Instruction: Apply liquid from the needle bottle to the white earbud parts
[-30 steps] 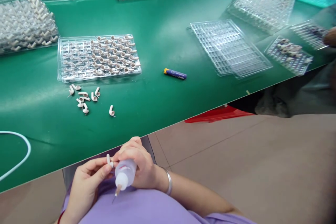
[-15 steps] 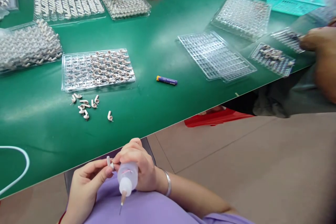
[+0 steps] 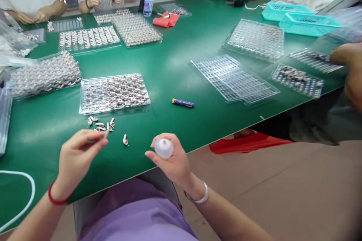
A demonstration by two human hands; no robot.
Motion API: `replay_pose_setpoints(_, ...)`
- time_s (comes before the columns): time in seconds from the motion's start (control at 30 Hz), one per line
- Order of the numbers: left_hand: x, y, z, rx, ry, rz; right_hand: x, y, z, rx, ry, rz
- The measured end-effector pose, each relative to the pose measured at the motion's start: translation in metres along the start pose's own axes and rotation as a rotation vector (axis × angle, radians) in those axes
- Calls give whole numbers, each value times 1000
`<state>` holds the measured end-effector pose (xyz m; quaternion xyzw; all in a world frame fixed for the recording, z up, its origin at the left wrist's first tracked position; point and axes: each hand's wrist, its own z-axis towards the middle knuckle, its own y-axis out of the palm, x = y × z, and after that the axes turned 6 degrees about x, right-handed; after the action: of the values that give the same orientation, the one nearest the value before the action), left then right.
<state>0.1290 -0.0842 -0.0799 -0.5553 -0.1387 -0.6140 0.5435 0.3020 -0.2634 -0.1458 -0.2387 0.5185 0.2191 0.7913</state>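
Note:
My left hand [image 3: 77, 152] pinches a small white earbud shell [image 3: 106, 134] between thumb and fingertips, over the near side of the table. Just beyond it lie several loose earbud shells [image 3: 109, 126] with round cups and short stems, partly hidden by my fingers. One more shell [image 3: 125, 140] sits apart to the right. In my right hand [image 3: 177, 162] is a translucent squeeze bottle [image 3: 164, 148], its cap end facing me; its needle tip cannot be made out. Behind the loose shells, a clear plastic tray [image 3: 93, 96] holds rows of shells, cups up, on its right part.
A purple glue stick-like tube [image 3: 183, 103] lies on the green table [image 3: 169, 67]. Filled trays [image 3: 45, 75] stand left, clear trays [image 3: 234, 79] right, near teal baskets [image 3: 309, 24]. A co-worker's hand [image 3: 349, 64] is at right; other people sit opposite. A white cable [image 3: 32, 188] loops at left.
My hands have moved apart and forward from my lap to over the table. The left carries the shell to the loose pile; the right has swung the bottle away. The view has tilted up.

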Motion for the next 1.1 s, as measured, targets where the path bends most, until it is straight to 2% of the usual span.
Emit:
replay_pose_setpoints(0.1, -27, -3, 60, 101, 210, 192, 10, -4, 18, 44, 85, -64)
replay_pose_setpoints(0.2, -53, 2, 106, 65, 350, 348, 18, -5, 23, 80, 134, -107)
replay_pose_setpoints(0.33, -72, 15, 150, 19, 398, 492, 22, -3, 20, 112, 152, -128)
replay_pose_setpoints(0.5, -77, 31, 191, 49, 387, 625, 21, -1, 21, 116, 115, -135)
replay_pose_setpoints(0.63, -77, 39, 210, 59, 380, 705, 20, -1, 23, 118, 83, -144)
replay_pose_setpoints(0.73, -77, 42, 217, 2, 400, 742, 19, -2, 23, 128, 57, -148)
replay_pose_setpoints(0.9, -76, 45, 223, -95, 411, 777, 16, -2, 25, 133, 36, -141)
replay_pose_setpoints(1.1, -79, 45, 223, -113, 375, 794, 15, -2, 26, 124, 27, -121)
